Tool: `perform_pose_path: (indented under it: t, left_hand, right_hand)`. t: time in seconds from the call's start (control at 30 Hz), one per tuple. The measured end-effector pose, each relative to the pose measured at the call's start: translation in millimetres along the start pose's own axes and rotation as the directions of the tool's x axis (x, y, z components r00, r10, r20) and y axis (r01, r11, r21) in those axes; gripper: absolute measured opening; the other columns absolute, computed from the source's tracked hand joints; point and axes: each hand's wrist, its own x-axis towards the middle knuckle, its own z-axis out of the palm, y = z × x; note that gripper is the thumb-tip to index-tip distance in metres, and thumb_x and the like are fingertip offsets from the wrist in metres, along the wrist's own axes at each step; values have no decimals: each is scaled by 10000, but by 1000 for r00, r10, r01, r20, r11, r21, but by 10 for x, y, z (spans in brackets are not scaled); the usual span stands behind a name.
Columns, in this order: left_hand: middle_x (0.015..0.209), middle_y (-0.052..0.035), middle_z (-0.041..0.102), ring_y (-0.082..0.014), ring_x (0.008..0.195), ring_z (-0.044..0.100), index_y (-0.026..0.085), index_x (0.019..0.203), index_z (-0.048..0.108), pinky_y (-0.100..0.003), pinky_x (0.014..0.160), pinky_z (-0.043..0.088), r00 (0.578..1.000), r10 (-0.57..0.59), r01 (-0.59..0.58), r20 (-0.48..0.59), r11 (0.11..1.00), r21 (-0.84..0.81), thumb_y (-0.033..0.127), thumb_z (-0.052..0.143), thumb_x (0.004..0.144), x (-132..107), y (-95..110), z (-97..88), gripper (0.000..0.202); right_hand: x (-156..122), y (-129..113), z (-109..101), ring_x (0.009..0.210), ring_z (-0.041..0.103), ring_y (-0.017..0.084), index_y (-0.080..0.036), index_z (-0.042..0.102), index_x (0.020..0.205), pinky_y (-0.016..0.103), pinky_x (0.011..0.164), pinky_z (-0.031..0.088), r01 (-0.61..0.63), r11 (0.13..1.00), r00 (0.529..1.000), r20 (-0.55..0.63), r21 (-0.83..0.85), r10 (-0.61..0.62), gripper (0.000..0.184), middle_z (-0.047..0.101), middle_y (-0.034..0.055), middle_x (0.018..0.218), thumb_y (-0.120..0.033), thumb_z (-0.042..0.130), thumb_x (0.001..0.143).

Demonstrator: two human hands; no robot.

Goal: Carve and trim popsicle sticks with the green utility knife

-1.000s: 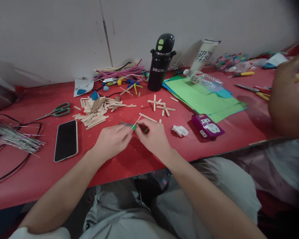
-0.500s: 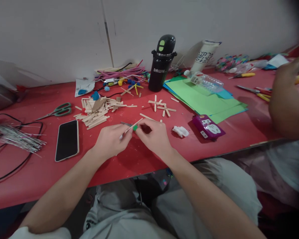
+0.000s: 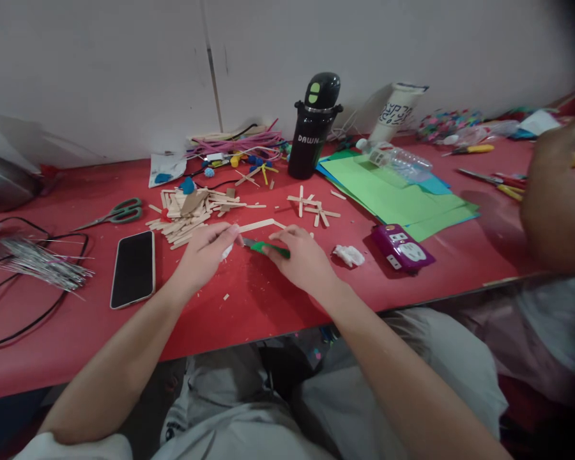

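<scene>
Left hand (image 3: 204,253) pinches a wooden stick (image 3: 256,225) between thumb and fingertips, held in front of the person, near end in the grip, far end lining up with another loose stick; can't tell if they touch. Right hand (image 3: 304,255) has fingers closed round a green cutter (image 3: 271,248), blade toward the left hand, just beside the stick. Done, as far as I can see: some crossed sticks (image 3: 320,214) lie beyond the right hand, and small chips (image 3: 226,296) on the tabletop (image 3: 263,313) suggest trimming. Left: held stick looks unfinished, and the stick pile (image 3: 182,235) remains loose. Joints unclear.
</scene>
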Motion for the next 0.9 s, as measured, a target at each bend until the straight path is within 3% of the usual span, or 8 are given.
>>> perform_pose_path:
  t: [0.07, 0.13, 0.2, 0.37, 0.47, 0.57, 0.73, 0.9]
  left_hand:
    - [533, 37, 403, -98, 523, 384, 170, 701, 635, -251, 514, 281, 1000, -7, 6, -11, 1000, -25, 445, 490, 905, 19, -18, -13, 371]
    - [541, 35, 409, -102, 533, 386, 170, 700, 633, -257, 535, 294, 1000, 15, -15, -24, 1000, 2, 434, 481, 903, 54, -44, -44, 366]
    - [541, 36, 399, -108, 542, 383, 169, 717, 640, -264, 558, 303, 998, 36, -32, -50, 996, 80, 410, 468, 896, 109, -90, -96, 346]
    - [632, 4, 523, -145, 670, 487, 164, 759, 640, -273, 627, 346, 993, -44, 72, -109, 961, 267, 365, 456, 880, 271, -286, -215, 298]
    - [666, -11, 550, -160, 699, 508, 161, 784, 645, -281, 642, 360, 995, -89, 102, -54, 946, 307, 334, 431, 875, 336, -389, -206, 290]
    - [731, -25, 593, -156, 680, 501, 163, 772, 620, -287, 631, 351, 991, -134, 115, 25, 922, 371, 278, 406, 856, 374, -450, -165, 258]
    - [719, -29, 611, -164, 675, 509, 183, 691, 558, -304, 632, 329, 986, -123, 47, 116, 859, 510, 270, 406, 834, 413, -517, -153, 226]
    - [666, -21, 565, -162, 644, 487, 195, 643, 500, -317, 628, 303, 973, -80, -54, 214, 830, 555, 319, 400, 848, 439, -566, -183, 259]
  right_hand:
    - [-4, -3, 34, 1109, 575, 310, -162, 654, 1155, 434, 922, 422, 5, 989, 998, 67, -148, 5, 351, 631, 148, 1177, -376, 657, 877]
    - [-5, -29, 43, 1129, 566, 337, -158, 650, 1145, 484, 961, 392, -7, 972, 991, 131, -237, 39, 327, 634, 149, 1164, -374, 631, 900]
    - [-3, -57, 22, 1093, 580, 318, -126, 640, 1073, 431, 919, 410, -29, 971, 985, 157, -239, 68, 245, 640, 156, 1127, -317, 560, 941]
    - [-27, -78, -83, 734, 592, 215, -128, 539, 1070, 307, 614, 373, -215, 976, 962, 178, 21, 208, 278, 648, 108, 898, -332, 363, 1003]
    - [-68, -81, -101, 623, 536, 176, -187, 517, 1083, 278, 584, 360, -210, 943, 960, 238, 258, 148, 286, 590, 13, 726, -373, 312, 1012]
    - [-100, -100, -72, 634, 546, 165, -213, 546, 974, 271, 608, 377, -149, 926, 967, 245, 346, 64, 281, 603, 5, 725, -393, 331, 1006]
    - [-103, -123, -49, 827, 659, 211, -222, 637, 1048, 287, 688, 406, -75, 985, 980, 195, 156, 44, 302, 729, 53, 928, -422, 419, 988]
    - [-86, -139, -62, 922, 690, 253, -275, 659, 1158, 294, 648, 405, -22, 999, 982, 189, -48, 31, 316, 752, 47, 1030, -430, 457, 971]
